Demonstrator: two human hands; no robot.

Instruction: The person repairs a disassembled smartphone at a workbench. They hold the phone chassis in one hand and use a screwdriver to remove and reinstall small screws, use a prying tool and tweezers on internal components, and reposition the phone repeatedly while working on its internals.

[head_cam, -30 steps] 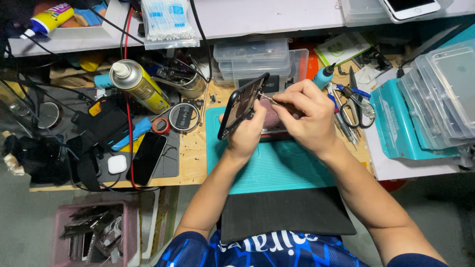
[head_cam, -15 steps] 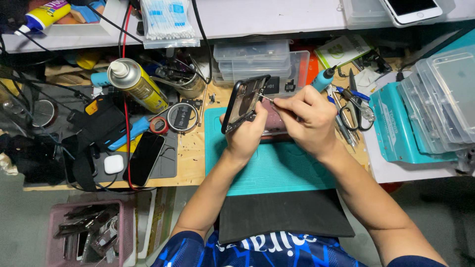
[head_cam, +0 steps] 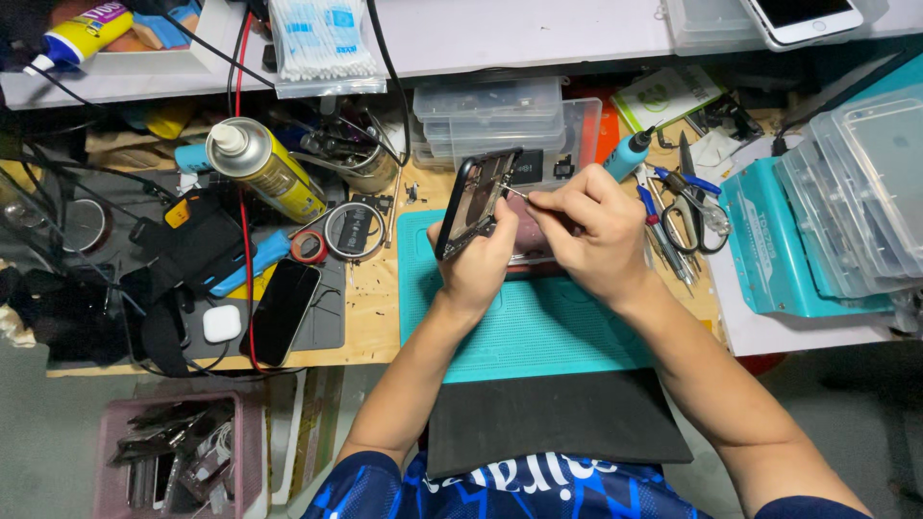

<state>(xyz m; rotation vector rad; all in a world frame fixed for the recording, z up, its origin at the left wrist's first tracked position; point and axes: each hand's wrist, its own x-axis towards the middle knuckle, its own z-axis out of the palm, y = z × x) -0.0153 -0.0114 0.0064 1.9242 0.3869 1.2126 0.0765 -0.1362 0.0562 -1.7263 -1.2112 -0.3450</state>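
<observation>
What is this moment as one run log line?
left hand: holds phone frame tilted | right hand: thin tool at frame | under: teal mat

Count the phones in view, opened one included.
3. An opened phone frame is held tilted in the left hand, and the right hand works a thin tool into it. A black phone lies on the grey mat. A white phone sits on the shelf. Clutter may hide more.
</observation>
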